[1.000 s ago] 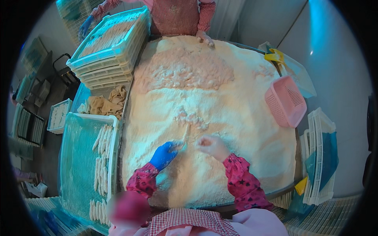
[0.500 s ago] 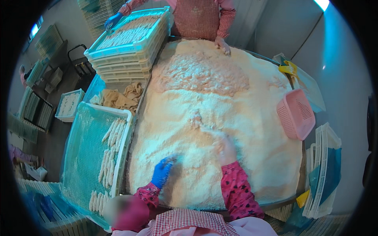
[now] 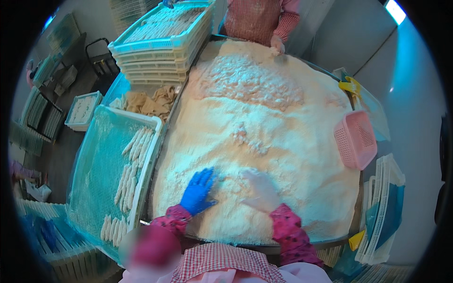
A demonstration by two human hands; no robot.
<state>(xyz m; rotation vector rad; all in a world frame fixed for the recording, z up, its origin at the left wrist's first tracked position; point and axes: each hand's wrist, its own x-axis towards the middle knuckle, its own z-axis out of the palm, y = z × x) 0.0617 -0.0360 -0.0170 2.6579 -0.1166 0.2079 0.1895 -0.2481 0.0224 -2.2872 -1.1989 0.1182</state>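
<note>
My left hand (image 3: 197, 192) in a blue glove lies on the pale breading (image 3: 309, 188) with its fingers spread, holding nothing. My right hand (image 3: 262, 193), in a whitish glove, is also spread on the breading, its fingers apart and smeared a little by motion. A small cluster of pinkish, coated pieces (image 3: 250, 141) sits just beyond them. A larger pinkish mass (image 3: 247, 80) lies across the far part of the breading. To my left, a teal-lined white tray (image 3: 89, 160) holds coated strips (image 3: 132, 172) in groups along its right side.
A co-worker (image 3: 250, 21) stands across the table, a hand (image 3: 277, 43) at its edge. Stacked trays (image 3: 151, 61) and brown cloths (image 3: 153, 101) are at the back left. A pink basket (image 3: 354, 141), yellow item (image 3: 349, 87) and upright white trays (image 3: 382, 207) line the right.
My right hand has moved from the small cluster back toward me, and both hands have gone from curled or blurred to spread fingers. The co-worker's blue-gloved hand has shifted on the stacked trays.
</note>
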